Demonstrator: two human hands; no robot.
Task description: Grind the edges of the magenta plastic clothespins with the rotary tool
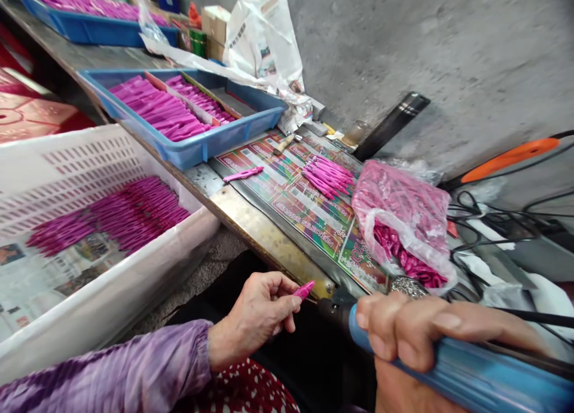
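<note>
Between the thumb and fingers of my left hand [264, 311] is a small pink pointed piece [305, 290], its tip toward the right. My right hand [417, 335] is wrapped round a blue electric screwdriver [475, 365], whose black nose [334, 310] points left, close to the pink piece. Whether the two touch, I cannot tell. Beyond my hands, a row of slim pink pieces [328, 177] and a single one [243, 174] lie on the printed mat [309, 222]. An open plastic bag [399, 192] holds more glossy pink parts [406, 257].
A blue tray [188, 153] of pink pieces sits on the bench, with another blue tray [103, 33] behind. At left, a white basket [58, 186] holds rows of pink pieces. Black cables [470, 222] and an orange handle [511, 159] are at right, before a grey wall.
</note>
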